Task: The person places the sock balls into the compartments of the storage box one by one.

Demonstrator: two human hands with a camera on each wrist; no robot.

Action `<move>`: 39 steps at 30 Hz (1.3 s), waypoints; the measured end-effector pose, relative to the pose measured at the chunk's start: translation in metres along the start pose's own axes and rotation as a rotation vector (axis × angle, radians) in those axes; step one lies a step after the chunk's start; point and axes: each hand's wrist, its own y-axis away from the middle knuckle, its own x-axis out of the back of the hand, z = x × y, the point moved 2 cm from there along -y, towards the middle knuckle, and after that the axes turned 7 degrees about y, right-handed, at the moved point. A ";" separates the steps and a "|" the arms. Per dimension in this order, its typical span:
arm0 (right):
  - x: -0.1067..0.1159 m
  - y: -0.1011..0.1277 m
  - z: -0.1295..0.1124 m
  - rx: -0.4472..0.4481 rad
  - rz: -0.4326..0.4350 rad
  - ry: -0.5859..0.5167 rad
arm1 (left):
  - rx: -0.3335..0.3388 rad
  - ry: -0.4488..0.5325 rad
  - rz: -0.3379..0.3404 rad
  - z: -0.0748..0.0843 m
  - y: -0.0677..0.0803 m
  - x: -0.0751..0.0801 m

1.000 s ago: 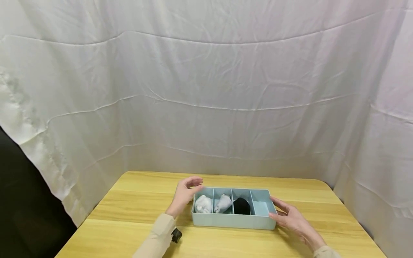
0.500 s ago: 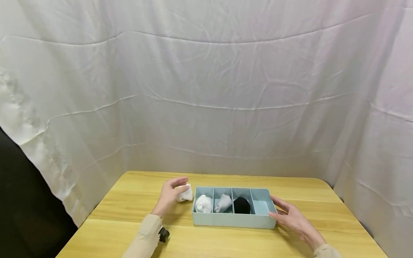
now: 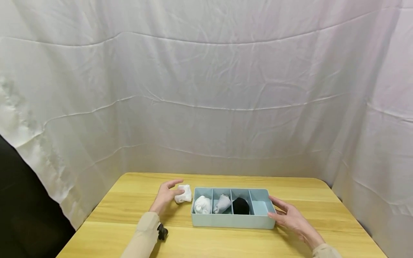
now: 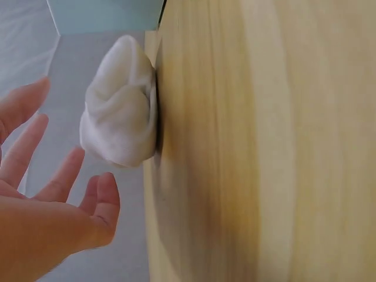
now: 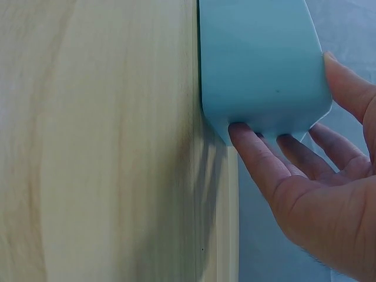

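A pale blue divided box (image 3: pixel 232 221) stands on the wooden table (image 3: pixel 129 200). From left to right its compartments hold a white sock ball (image 3: pixel 202 205), a grey-white sock (image 3: pixel 222 203) and a black sock (image 3: pixel 241 206); the rightmost one (image 3: pixel 260 207) is bare. Another white sock ball (image 3: pixel 183 194) lies on the table just left of the box. My left hand (image 3: pixel 167 195) is beside it; in the left wrist view its fingers (image 4: pixel 59 176) are spread and apart from the sock ball (image 4: pixel 120 111). My right hand (image 3: pixel 287 215) rests against the box's right end (image 5: pixel 258 64), fingers (image 5: pixel 252 147) nearly straight.
White cloth (image 3: pixel 206 89) hangs behind and on both sides of the table. The table's front edge runs close to my forearms. A small black wrist camera (image 3: pixel 162 232) sits on my left sleeve.
My left hand drew back from the box's left end, carried a white sock ball leftwards, and now the ball lies on the table with the fingers opened. The right hand stayed put.
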 end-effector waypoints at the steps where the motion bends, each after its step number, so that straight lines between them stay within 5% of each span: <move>1: 0.000 0.000 0.000 0.001 -0.001 -0.006 | 0.006 0.003 0.001 -0.001 0.000 0.000; 14: -0.001 0.000 0.000 0.021 -0.013 -0.016 | 0.103 0.105 -0.104 -0.010 -0.009 -0.009; 23: 0.000 0.000 0.000 0.032 -0.016 -0.013 | 0.170 0.075 -0.174 -0.009 -0.008 -0.008; 39: 0.000 0.001 -0.001 0.031 -0.037 -0.026 | 0.214 0.027 -0.146 -0.010 -0.008 -0.007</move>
